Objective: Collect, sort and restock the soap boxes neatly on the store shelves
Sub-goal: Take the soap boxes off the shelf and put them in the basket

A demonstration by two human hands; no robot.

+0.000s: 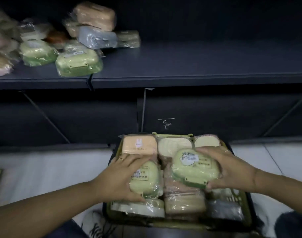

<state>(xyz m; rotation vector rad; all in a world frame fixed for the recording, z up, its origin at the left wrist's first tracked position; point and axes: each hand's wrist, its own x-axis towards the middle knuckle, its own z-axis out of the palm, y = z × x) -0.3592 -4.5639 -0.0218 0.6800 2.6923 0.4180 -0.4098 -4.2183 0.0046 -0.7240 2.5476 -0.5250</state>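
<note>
A heap of plastic-wrapped soap boxes point(78, 63) in green, peach and grey lies at the left end of the dark store shelf point(198, 66). Lower down, the left hand point(115, 177) curls fingers and thumb round a pale green wrapped soap box point(145, 179). The right hand point(232, 170) clasps a second green wrapped box point(193, 167). Both boxes sit over the olive plastic basket point(230, 197), which is packed with more wrapped boxes.

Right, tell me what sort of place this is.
Probably a shop aisle mid-restock: a dark display shelf carries a loose pile of plastic-wrapped soap boxes, and a basket on the pale floor is packed with more.
</note>
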